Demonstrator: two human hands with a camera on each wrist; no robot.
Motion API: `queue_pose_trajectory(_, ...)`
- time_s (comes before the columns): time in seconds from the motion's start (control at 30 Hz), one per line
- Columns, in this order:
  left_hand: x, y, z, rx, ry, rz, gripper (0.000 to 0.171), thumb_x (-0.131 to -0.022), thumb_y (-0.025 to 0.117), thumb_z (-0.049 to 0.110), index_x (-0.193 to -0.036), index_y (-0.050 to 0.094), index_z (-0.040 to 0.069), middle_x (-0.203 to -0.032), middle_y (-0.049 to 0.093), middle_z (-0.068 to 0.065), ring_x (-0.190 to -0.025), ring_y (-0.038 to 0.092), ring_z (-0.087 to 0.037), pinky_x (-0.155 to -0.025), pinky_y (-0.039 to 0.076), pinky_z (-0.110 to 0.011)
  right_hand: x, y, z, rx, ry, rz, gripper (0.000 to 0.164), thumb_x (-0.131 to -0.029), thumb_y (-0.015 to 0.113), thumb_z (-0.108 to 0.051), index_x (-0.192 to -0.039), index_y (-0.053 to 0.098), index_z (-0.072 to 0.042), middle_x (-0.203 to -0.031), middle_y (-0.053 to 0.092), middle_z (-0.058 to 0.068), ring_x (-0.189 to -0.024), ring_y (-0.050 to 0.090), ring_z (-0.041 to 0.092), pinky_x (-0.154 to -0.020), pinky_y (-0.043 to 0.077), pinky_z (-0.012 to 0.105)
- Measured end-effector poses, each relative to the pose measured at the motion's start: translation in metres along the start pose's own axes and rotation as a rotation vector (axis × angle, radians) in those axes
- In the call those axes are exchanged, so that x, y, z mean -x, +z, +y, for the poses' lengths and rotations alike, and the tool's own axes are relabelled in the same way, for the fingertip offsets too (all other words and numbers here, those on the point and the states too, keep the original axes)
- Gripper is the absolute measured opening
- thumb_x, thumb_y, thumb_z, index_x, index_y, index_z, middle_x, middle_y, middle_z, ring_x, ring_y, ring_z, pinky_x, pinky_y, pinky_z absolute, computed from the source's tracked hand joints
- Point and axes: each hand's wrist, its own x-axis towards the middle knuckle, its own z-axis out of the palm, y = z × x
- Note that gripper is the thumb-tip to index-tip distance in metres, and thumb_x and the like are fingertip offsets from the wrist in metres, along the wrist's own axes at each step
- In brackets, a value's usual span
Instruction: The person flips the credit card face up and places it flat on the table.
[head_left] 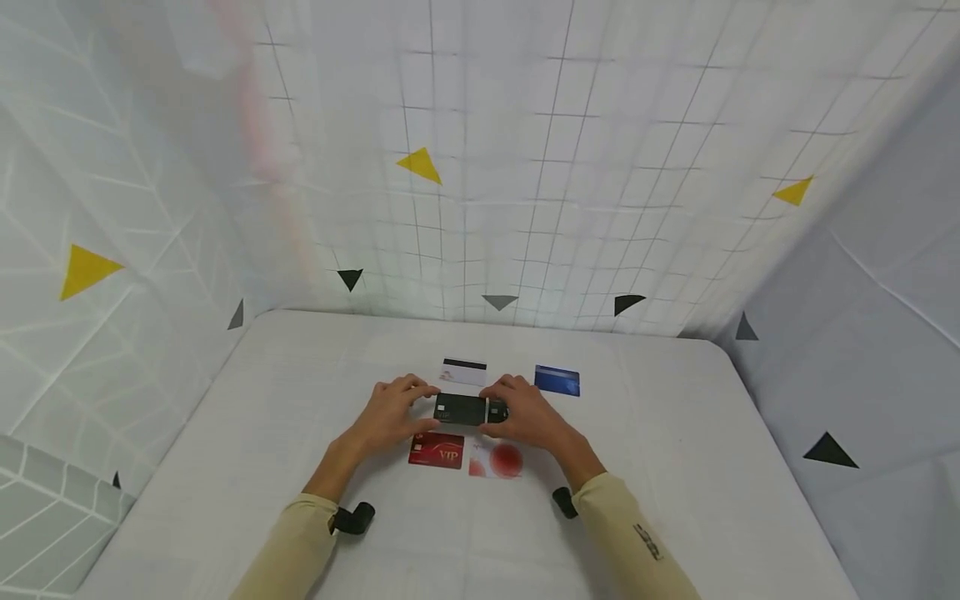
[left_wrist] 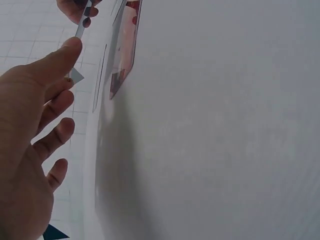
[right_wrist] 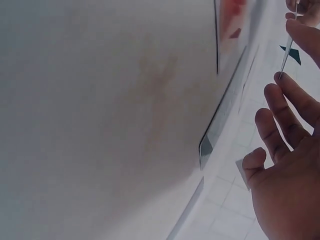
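Note:
A black card (head_left: 459, 409) with a small chip and the letters VIP is held level between both hands, above the white table. My left hand (head_left: 388, 417) pinches its left end between thumb and fingers. At the other end my right hand (head_left: 525, 415) pinches it the same way, where a pale upright line crosses the dark surface. Seen edge-on in the right wrist view, the card (right_wrist: 287, 57) looks thin. Just below the hands lie a red VIP card (head_left: 437, 450) and a white card with red circles (head_left: 495, 461).
Behind the held card lie a white card with a black stripe (head_left: 463, 373) and, farther right, a blue card (head_left: 557, 381). White sheeting (head_left: 495, 208) with grid lines and coloured triangles encloses the table (head_left: 660, 517) at the back and sides.

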Motion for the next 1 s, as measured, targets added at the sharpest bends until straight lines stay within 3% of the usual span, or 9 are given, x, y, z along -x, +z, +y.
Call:
queue_pose_trajectory(0.27, -0.005, 0.003, -0.007, -0.051, -0.048, -0.071, 0.059, -0.085, 0.077, 0.051, -0.137, 0.063, 0.026, -0.125, 0.059, 0.001, -0.12, 0.055, -0.021, -0.1, 0.034, -0.048, -0.011, 0.014, 0.001, 0.078, 0.025, -0.029, 0.056, -0.08, 0.079, -0.051, -0.128, 0.067, -0.024, -0.125, 0.058, 0.0, -0.116, 0.048, 0.021, -0.102, 0.042, 0.049)
queue_pose_trajectory(0.57, -0.011, 0.008, -0.004, -0.12, -0.077, -0.075, 0.059, -0.084, 0.077, 0.053, -0.135, 0.065, 0.027, -0.123, 0.061, 0.002, -0.117, 0.057, -0.019, -0.097, 0.035, -0.046, -0.013, 0.014, -0.005, 0.141, 0.089, -0.033, 0.055, -0.081, 0.081, -0.049, -0.128, 0.067, -0.026, -0.125, 0.057, 0.0, -0.118, 0.047, 0.022, -0.104, 0.042, 0.049)
queue_pose_trajectory(1.0, -0.011, 0.007, 0.0, -0.078, -0.134, -0.107, 0.06, -0.083, 0.081, 0.045, -0.136, 0.064, 0.022, -0.125, 0.06, -0.001, -0.118, 0.056, -0.022, -0.097, 0.036, -0.048, -0.015, 0.013, -0.008, 0.137, 0.095, -0.031, 0.058, -0.08, 0.082, -0.05, -0.13, 0.066, -0.025, -0.128, 0.057, 0.002, -0.123, 0.047, 0.025, -0.105, 0.041, 0.05)
